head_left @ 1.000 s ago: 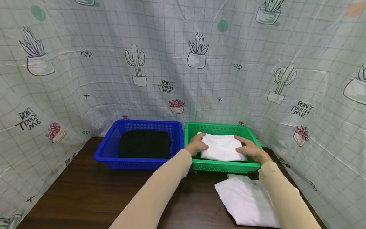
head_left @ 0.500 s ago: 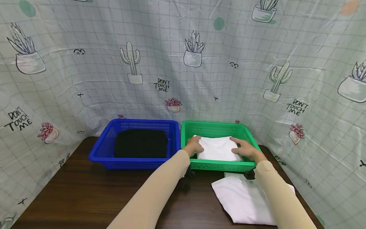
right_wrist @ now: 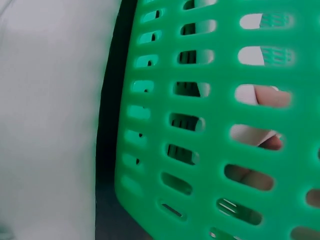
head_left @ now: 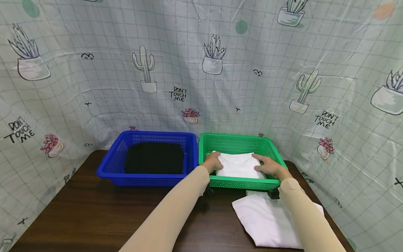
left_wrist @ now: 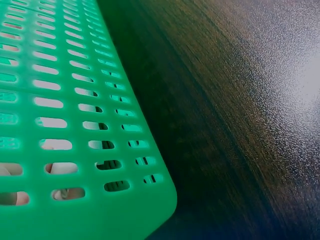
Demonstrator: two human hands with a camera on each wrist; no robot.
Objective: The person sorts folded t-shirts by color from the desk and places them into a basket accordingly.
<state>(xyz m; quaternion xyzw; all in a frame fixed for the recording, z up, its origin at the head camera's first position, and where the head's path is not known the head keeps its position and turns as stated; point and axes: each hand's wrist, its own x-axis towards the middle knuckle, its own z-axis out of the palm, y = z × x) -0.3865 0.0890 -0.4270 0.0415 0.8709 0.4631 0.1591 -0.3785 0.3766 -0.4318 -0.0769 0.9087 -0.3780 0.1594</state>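
Observation:
A folded white T-shirt (head_left: 237, 165) lies inside the green basket (head_left: 248, 182), its neckline toward the basket's far side. My left hand (head_left: 213, 162) holds the T-shirt by its left edge, thumb on top. At the opposite edge my right hand (head_left: 270, 166) grips it, thumb and fingers spread along the side. The undersides of both hands' grips are hidden. In the left wrist view, the basket wall (left_wrist: 90, 145) covers most of the hand. Through slots in the right wrist view, bits of fingers (right_wrist: 270, 96) show beside white cloth.
Left of the green basket stands a blue basket (head_left: 148, 179) with folded black cloth (head_left: 154, 157) in it. Another white garment (head_left: 267, 220) lies on the dark wooden table (head_left: 94, 213), partly under my right forearm. A patterned curtain (head_left: 201, 80) hangs behind and at both sides.
Both hands have lowered the white T-shirt a little deeper into the green basket, keeping hold of its sides. The head view has shifted slightly to the right.

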